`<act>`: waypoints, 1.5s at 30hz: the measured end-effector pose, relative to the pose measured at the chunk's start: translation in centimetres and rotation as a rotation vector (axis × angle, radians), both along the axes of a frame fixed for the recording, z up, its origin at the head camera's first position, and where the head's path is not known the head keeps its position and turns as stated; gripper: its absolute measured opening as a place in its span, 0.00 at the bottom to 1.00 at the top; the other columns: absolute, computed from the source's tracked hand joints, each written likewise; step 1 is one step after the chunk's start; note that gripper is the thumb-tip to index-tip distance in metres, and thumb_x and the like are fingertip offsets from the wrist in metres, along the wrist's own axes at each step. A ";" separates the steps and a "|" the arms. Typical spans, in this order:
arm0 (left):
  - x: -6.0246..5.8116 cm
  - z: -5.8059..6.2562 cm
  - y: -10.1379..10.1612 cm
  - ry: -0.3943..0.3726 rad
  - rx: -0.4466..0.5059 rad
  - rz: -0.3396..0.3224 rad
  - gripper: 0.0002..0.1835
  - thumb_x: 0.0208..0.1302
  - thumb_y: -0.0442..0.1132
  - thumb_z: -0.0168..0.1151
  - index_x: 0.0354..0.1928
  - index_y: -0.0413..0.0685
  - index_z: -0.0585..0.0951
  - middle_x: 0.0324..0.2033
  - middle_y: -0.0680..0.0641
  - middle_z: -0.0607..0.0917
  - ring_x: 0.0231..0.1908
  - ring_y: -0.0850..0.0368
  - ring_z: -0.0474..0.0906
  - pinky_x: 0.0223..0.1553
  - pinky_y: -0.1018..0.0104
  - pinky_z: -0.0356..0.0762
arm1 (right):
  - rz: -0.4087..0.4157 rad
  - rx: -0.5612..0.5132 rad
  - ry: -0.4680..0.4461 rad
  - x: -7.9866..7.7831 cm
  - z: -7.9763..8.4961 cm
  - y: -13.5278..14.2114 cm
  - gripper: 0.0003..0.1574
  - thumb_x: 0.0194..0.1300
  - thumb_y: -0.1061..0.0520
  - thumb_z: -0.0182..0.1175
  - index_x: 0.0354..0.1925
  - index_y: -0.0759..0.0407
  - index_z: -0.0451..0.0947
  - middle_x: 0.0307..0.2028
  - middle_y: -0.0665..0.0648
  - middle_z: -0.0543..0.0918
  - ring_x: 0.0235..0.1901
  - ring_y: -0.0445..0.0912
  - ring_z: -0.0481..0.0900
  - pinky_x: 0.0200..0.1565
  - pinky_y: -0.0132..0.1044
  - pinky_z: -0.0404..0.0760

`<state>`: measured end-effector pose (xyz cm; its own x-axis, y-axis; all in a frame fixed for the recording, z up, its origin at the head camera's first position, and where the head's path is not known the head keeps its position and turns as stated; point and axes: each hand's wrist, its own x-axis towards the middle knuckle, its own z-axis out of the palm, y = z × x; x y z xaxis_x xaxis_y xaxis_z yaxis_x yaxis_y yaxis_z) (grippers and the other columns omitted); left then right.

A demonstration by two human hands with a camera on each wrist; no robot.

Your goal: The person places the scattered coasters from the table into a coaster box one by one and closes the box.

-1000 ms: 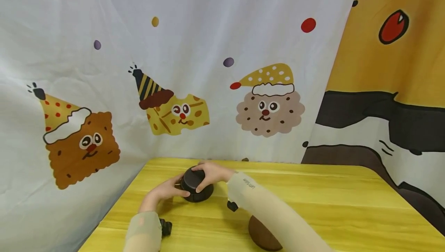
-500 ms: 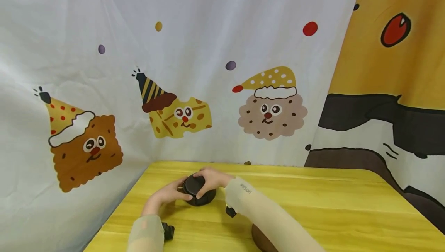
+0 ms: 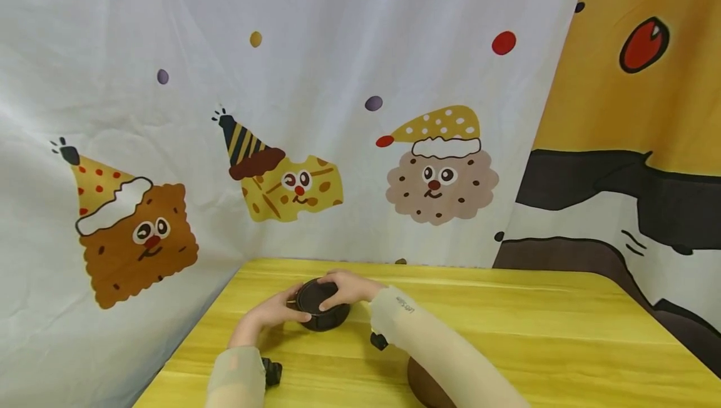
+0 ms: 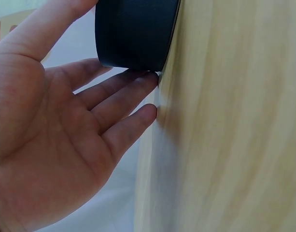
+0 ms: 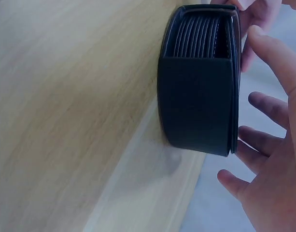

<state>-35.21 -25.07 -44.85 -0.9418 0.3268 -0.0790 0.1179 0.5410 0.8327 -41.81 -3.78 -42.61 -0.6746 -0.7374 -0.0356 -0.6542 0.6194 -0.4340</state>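
Note:
A round black coaster holder [image 3: 329, 320] stands on the table. In the right wrist view its side has a cut-out, where a stack of thin black coasters [image 5: 196, 36] shows edge-on. A flat black disc [image 3: 315, 296] lies at its top. My left hand [image 3: 273, 312] holds the holder's left side between thumb and fingers, the fingertips low by the table in the left wrist view. Over the top, my right hand [image 3: 348, 288] has its fingers spread, not curled round anything, with the thumb over the disc. Whether every fingertip touches is unclear.
On the yellow wood-grain table [image 3: 507, 320] a brown round object [image 3: 425, 380] sits partly under my right forearm. A printed cloth [image 3: 349, 233] hangs behind the table and along its left side.
The black top piece, standing higher under my right hand a second ago, now sits lower in the holder. My right fingers have loosened and spread. My left hand stays at the holder's side.

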 end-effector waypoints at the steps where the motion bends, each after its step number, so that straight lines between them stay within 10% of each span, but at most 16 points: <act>1: 0.0 0.0 0.0 0.003 -0.001 -0.002 0.49 0.48 0.48 0.67 0.67 0.41 0.50 0.61 0.34 0.58 0.58 0.37 0.56 0.50 0.42 0.60 | 0.002 -0.001 0.001 0.0 0.0 0.1 0.42 0.49 0.36 0.61 0.60 0.48 0.66 0.62 0.56 0.60 0.59 0.49 0.60 0.54 0.44 0.64; 30: -0.2 -0.1 -0.1 0.010 0.005 -0.012 0.47 0.50 0.47 0.66 0.67 0.42 0.51 0.60 0.35 0.60 0.57 0.37 0.58 0.49 0.42 0.61 | -0.016 -0.063 -0.004 -0.2 -0.8 2.6 0.38 0.54 0.39 0.59 0.59 0.51 0.66 0.61 0.56 0.62 0.59 0.50 0.60 0.54 0.45 0.64; 38: -0.1 0.2 0.0 0.024 0.040 -0.022 0.47 0.49 0.45 0.66 0.67 0.41 0.50 0.60 0.34 0.60 0.58 0.38 0.58 0.51 0.43 0.59 | 0.077 -0.089 0.022 0.2 0.1 7.7 0.39 0.56 0.39 0.56 0.61 0.54 0.63 0.58 0.51 0.66 0.58 0.47 0.62 0.54 0.44 0.65; 45: 0.0 -0.1 -0.2 0.013 0.037 -0.013 0.48 0.49 0.46 0.67 0.67 0.44 0.50 0.61 0.34 0.59 0.58 0.38 0.56 0.51 0.43 0.59 | 0.120 0.000 0.074 4.1 0.8 13.9 0.37 0.57 0.37 0.54 0.62 0.47 0.62 0.60 0.54 0.64 0.59 0.48 0.60 0.54 0.46 0.63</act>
